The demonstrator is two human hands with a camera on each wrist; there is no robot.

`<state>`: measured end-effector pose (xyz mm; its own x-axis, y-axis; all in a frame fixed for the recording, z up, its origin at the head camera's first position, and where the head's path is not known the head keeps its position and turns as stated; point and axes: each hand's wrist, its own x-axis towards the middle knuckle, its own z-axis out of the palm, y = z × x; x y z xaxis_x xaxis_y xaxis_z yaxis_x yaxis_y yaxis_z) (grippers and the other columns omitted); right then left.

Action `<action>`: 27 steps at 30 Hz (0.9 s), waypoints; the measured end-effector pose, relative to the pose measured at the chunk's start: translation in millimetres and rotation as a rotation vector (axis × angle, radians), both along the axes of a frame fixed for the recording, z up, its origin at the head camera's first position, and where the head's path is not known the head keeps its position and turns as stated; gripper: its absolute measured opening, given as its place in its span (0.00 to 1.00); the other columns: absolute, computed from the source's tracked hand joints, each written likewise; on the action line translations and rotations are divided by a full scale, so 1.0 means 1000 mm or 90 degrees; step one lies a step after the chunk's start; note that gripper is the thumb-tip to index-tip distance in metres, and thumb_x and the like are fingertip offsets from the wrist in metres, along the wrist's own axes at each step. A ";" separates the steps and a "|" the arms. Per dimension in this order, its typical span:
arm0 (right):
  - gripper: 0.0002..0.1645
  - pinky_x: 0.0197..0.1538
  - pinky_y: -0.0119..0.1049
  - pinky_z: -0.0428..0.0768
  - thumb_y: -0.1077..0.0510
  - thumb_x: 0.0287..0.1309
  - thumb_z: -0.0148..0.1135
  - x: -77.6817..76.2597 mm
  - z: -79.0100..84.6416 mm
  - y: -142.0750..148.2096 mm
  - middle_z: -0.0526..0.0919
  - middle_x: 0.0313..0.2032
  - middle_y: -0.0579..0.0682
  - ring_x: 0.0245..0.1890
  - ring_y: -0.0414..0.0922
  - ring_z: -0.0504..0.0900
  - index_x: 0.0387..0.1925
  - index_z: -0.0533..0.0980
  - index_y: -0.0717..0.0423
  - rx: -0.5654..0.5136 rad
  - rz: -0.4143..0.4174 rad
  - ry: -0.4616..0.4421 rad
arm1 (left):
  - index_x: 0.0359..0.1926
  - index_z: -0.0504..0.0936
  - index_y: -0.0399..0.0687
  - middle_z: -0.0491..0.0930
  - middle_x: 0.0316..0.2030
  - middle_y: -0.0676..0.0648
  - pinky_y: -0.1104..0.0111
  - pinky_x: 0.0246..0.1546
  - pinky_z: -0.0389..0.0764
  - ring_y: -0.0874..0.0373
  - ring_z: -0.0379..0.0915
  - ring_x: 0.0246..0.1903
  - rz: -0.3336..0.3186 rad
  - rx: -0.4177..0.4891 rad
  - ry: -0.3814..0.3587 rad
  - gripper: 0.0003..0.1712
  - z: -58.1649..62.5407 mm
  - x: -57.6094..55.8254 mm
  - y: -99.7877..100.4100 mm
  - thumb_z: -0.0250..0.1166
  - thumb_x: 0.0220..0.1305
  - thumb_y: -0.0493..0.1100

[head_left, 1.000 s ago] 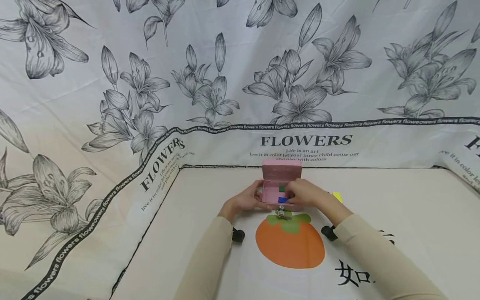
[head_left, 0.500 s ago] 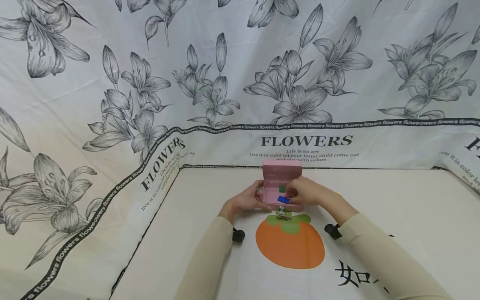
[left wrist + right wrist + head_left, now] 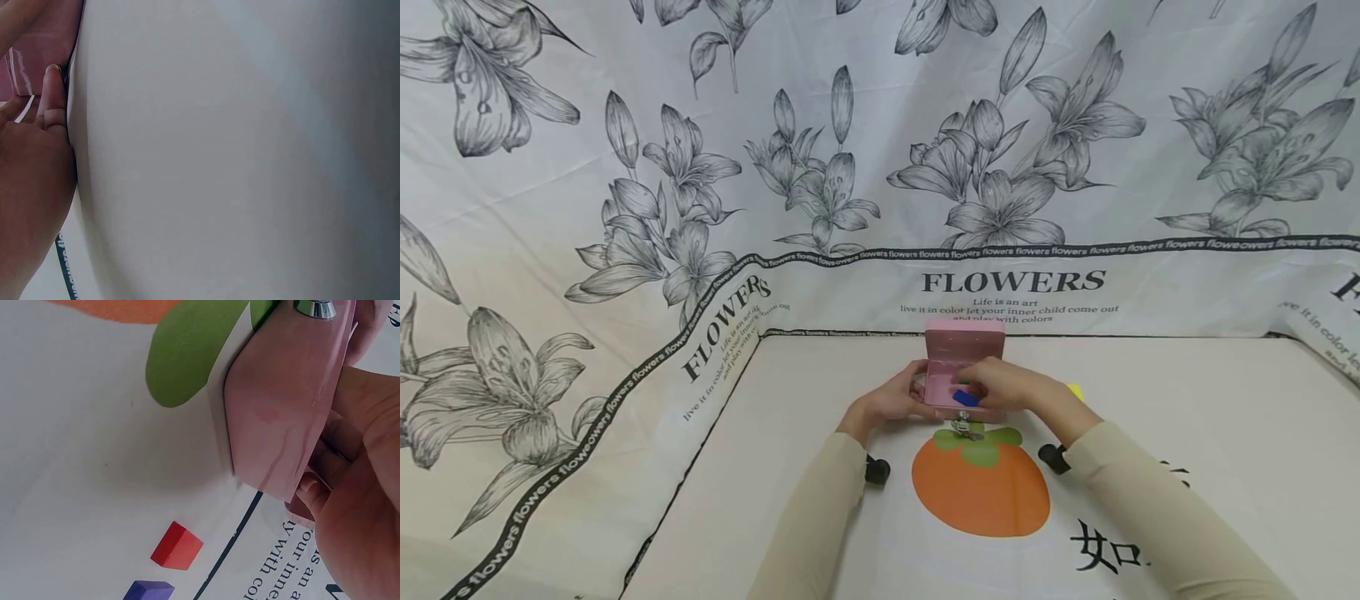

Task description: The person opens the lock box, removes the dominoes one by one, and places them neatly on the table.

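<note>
A pink box (image 3: 938,392) with its lid (image 3: 965,340) raised stands at the far side of the table, a metal latch (image 3: 962,423) on its front. My left hand (image 3: 895,397) grips the box's left end, thumb (image 3: 54,94) along the front. Inside the box is my right hand (image 3: 1009,385), fingers bent downward. A blue block (image 3: 966,398) lies just below those fingertips. Right at them a sliver of a green block (image 3: 964,382) shows, mostly covered; I cannot tell whether they pinch it. The right wrist view has the fingers partly hidden behind the box wall.
In the right wrist view a red block (image 3: 177,545) and a purple block (image 3: 149,590) lie on the cloth right of the box. Something yellow (image 3: 1076,391) shows behind the right forearm. An orange persimmon print (image 3: 980,487) lies before the box, and a flowered curtain rises behind.
My right hand has shifted left inside the box, now covering most of the green block. The blue block has turned askew and slid slightly left. My left hand keeps its place.
</note>
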<state>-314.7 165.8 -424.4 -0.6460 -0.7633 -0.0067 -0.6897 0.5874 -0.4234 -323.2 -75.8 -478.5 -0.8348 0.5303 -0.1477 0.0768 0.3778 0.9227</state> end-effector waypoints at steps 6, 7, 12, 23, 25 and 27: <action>0.22 0.44 0.37 0.80 0.72 0.55 0.70 -0.002 0.000 -0.002 0.86 0.39 0.50 0.35 0.44 0.79 0.53 0.83 0.63 0.023 -0.015 -0.006 | 0.78 0.55 0.53 0.78 0.46 0.44 0.66 0.50 0.73 0.56 0.74 0.42 0.003 -0.005 0.000 0.57 0.001 0.001 0.000 0.80 0.54 0.38; 0.21 0.44 0.38 0.80 0.71 0.55 0.71 -0.002 0.000 -0.002 0.86 0.39 0.50 0.35 0.44 0.79 0.52 0.83 0.62 0.025 -0.016 -0.005 | 0.78 0.55 0.54 0.78 0.46 0.43 0.66 0.50 0.73 0.56 0.74 0.42 0.003 -0.005 0.000 0.57 0.001 0.001 0.000 0.80 0.54 0.38; 0.18 0.44 0.37 0.79 0.68 0.57 0.72 -0.005 -0.001 -0.002 0.86 0.39 0.49 0.35 0.43 0.78 0.51 0.84 0.63 0.028 -0.015 0.001 | 0.79 0.55 0.54 0.77 0.47 0.42 0.66 0.49 0.73 0.56 0.73 0.42 0.002 -0.004 -0.002 0.58 0.002 0.001 0.000 0.79 0.54 0.37; 0.20 0.40 0.35 0.76 0.63 0.56 0.75 -0.010 -0.004 -0.005 0.87 0.38 0.50 0.32 0.41 0.76 0.50 0.84 0.63 0.015 -0.013 -0.007 | 0.79 0.53 0.50 0.79 0.46 0.38 0.68 0.46 0.75 0.56 0.76 0.40 -0.005 0.013 -0.008 0.57 0.002 0.002 0.000 0.78 0.56 0.33; 0.21 0.42 0.36 0.76 0.61 0.55 0.76 -0.010 -0.005 -0.007 0.87 0.40 0.50 0.34 0.42 0.77 0.51 0.84 0.63 0.018 -0.017 -0.002 | 0.79 0.53 0.50 0.79 0.47 0.38 0.68 0.46 0.76 0.56 0.76 0.40 -0.006 0.015 -0.011 0.57 0.001 0.002 0.000 0.78 0.55 0.32; 0.22 0.44 0.38 0.78 0.60 0.55 0.77 -0.011 -0.006 -0.009 0.88 0.43 0.51 0.36 0.43 0.78 0.52 0.84 0.62 0.024 -0.020 0.006 | 0.79 0.53 0.50 0.78 0.47 0.38 0.68 0.46 0.75 0.56 0.75 0.40 -0.006 0.014 -0.009 0.57 0.001 0.002 0.000 0.78 0.55 0.33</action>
